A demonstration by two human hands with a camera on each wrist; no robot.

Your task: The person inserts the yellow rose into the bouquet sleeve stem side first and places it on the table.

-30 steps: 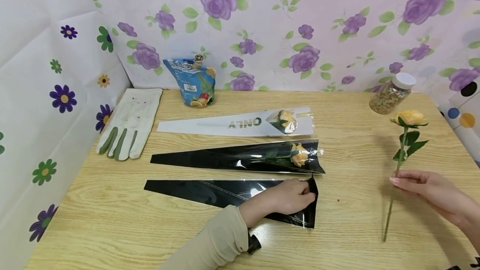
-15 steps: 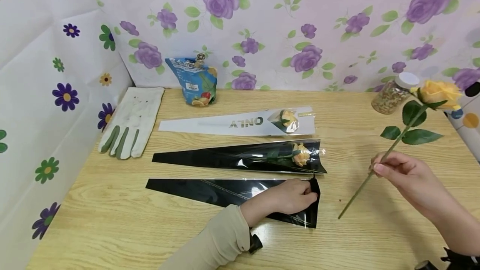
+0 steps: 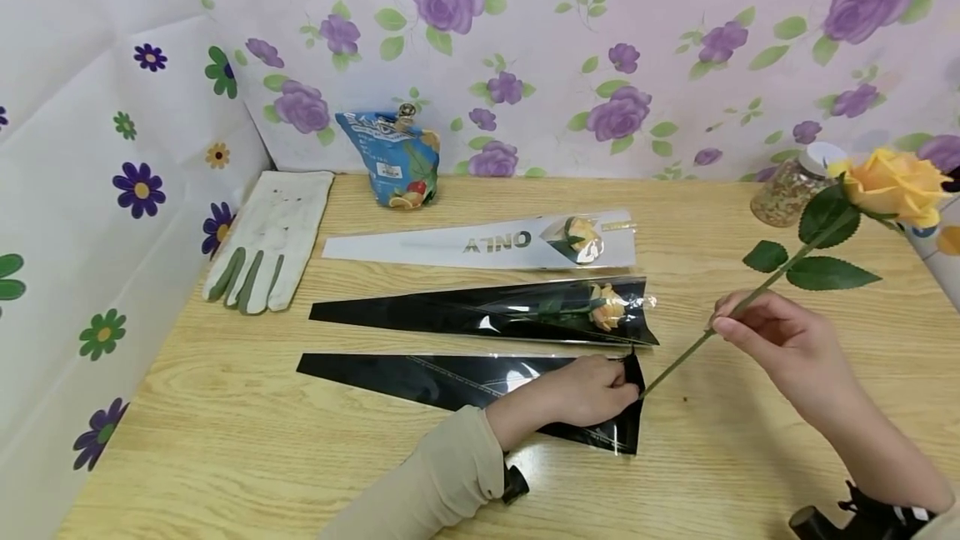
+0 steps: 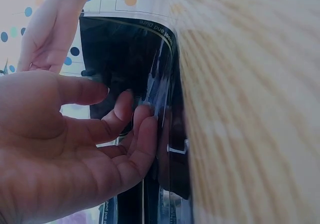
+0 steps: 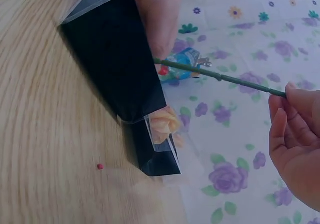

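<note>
My right hand (image 3: 787, 352) pinches the green stem of a yellow rose (image 3: 896, 186) between thumb and fingers. The bloom points up and right, and the stem's lower end meets the mouth of the nearest black flower sleeve (image 3: 420, 382). My left hand (image 3: 588, 394) lies over that sleeve's wide end and holds its edge with curled fingers. In the left wrist view, the curled fingertips (image 4: 145, 114) press against the glossy film. From the right wrist view, the stem (image 5: 220, 78) runs from the pinching fingers to the sleeve's opening.
Behind lie a black sleeve (image 3: 420, 308) and a white sleeve (image 3: 420, 248), each with a yellow rose inside. A work glove (image 3: 273, 227) is at left. A clipped blue snack bag (image 3: 397, 161) and a jar (image 3: 783, 194) stand near the floral backdrop (image 3: 555, 40).
My right hand has carried the rose left and tilted it, bringing its stem end to the black sleeve's mouth. The left hand has kept its hold on the sleeve.
</note>
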